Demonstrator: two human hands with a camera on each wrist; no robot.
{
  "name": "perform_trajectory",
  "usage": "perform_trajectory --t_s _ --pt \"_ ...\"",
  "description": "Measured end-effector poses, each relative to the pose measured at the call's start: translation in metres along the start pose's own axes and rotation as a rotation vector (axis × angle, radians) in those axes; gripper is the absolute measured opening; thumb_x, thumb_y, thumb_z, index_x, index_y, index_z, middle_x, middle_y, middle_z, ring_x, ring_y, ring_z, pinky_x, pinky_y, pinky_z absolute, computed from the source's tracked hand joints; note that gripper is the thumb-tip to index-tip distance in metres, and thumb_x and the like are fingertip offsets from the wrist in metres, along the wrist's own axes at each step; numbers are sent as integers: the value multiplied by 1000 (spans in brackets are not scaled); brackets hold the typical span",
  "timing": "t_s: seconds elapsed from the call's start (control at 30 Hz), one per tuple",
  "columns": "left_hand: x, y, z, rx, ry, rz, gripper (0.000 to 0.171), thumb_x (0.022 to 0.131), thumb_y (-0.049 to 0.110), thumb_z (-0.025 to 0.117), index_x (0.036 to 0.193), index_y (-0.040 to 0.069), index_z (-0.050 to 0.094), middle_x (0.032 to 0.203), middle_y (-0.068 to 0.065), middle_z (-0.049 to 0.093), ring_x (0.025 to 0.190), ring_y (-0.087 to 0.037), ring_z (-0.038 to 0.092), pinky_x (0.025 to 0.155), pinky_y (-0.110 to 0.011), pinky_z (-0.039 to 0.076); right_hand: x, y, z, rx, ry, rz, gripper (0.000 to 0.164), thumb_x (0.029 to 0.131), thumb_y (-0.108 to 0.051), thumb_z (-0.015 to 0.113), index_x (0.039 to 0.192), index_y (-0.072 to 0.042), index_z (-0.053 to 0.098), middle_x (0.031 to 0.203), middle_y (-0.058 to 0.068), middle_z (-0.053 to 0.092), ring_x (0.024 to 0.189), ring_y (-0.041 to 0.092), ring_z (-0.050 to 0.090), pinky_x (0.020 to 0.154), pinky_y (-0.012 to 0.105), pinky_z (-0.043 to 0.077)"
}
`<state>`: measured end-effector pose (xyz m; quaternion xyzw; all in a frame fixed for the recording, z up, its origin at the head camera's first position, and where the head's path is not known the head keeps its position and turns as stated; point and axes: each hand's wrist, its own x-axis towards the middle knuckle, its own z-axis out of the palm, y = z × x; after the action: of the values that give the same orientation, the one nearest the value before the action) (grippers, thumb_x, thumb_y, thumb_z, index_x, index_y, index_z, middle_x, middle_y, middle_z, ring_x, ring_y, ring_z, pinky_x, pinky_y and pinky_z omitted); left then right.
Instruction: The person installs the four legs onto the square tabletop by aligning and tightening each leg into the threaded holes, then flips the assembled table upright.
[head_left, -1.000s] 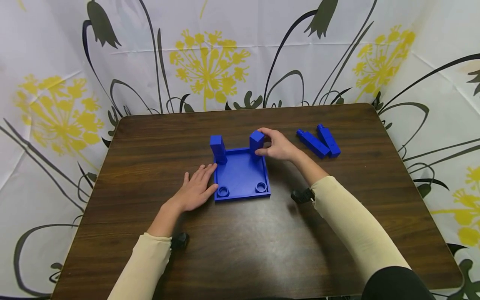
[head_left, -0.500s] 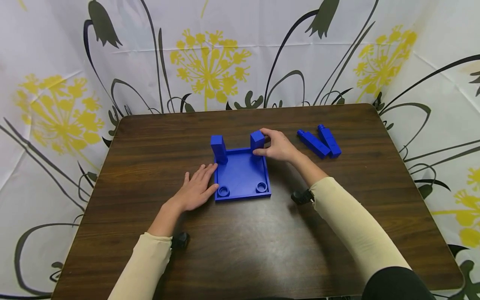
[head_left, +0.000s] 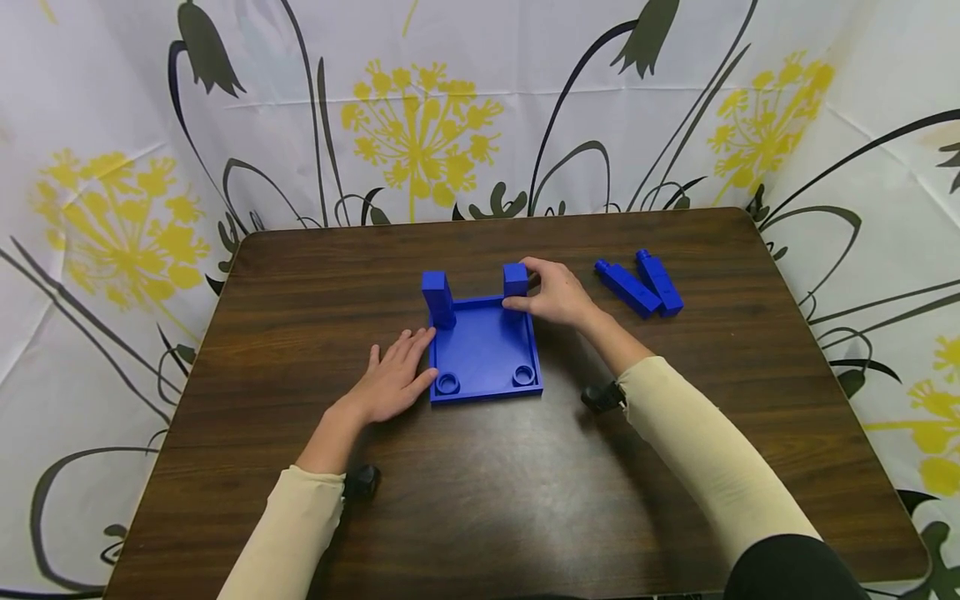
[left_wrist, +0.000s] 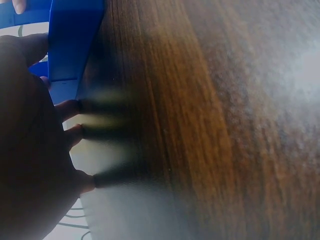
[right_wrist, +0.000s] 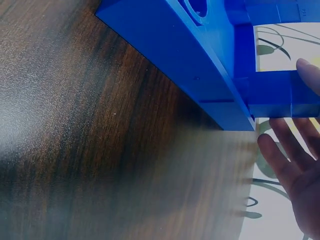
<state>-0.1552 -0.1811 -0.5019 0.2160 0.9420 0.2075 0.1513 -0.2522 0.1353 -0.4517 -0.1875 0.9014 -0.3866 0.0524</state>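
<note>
A square blue tray-like base (head_left: pixel 486 358) with raised edges lies on the table, a round socket at each of its two near corners. One blue square post (head_left: pixel 437 298) stands upright in the far left corner. At the far right corner my right hand (head_left: pixel 557 292) grips a second blue post (head_left: pixel 515 279) between thumb and fingers; in the right wrist view this post (right_wrist: pixel 274 94) rises from the base's corner. My left hand (head_left: pixel 390 379) lies with fingers spread, thumb and index finger touching the base's left edge.
Two more blue posts (head_left: pixel 627 287) (head_left: pixel 660 282) lie side by side on the brown table (head_left: pixel 315 283), right of the base, round pegs at their far ends. A white flowered curtain (head_left: pixel 285 108) hangs behind the table.
The gripped post has turned slightly, its top now facing squarer to the base, and the right thumb has shifted a little left. The left hand stays on the base's edge.
</note>
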Motion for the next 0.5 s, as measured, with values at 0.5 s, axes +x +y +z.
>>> perform_trajectory --t_s 0.5 --pt "0 1 0 3 6 1 67 104 51 34 159 24 7 164 -7 11 150 -28 2 108 -70 -2 -1 -4 4 -94 52 59 47 77 -44 81 112 -18 63 105 2 69 102 24 64 82 44 48"
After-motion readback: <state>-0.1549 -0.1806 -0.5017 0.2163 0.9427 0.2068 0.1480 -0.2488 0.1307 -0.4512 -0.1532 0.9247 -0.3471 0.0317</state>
